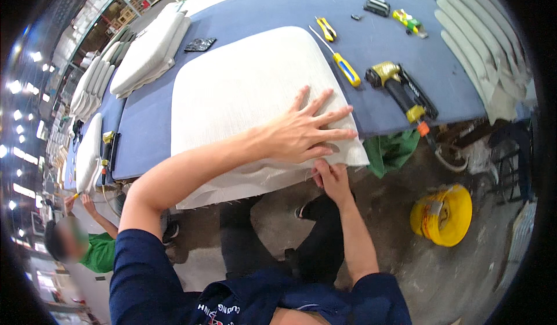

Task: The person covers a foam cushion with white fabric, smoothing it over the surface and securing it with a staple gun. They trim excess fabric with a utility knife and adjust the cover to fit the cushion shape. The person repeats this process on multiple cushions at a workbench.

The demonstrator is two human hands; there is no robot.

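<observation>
A white fabric-covered seat cushion [243, 75] lies on the blue table, close to its front edge. My left hand [307, 129] rests flat on top near the right front corner, its fingers spread. Just below the cushion's front edge, my right hand [333, 180] has its fingers closed on the loose hanging fabric edge [249, 186]. The fingertips are partly hidden there. The fabric's raw edge is frayed and hangs down along the front.
A gold-and-black staple gun [400, 90] with a hose, a yellow screwdriver [346, 71] and yellow pliers [326, 29] lie right of the cushion. Cushions are stacked left [148, 52] and right [481, 41]. A yellow bucket [458, 218] stands on the floor. Another person [98, 249] works at left.
</observation>
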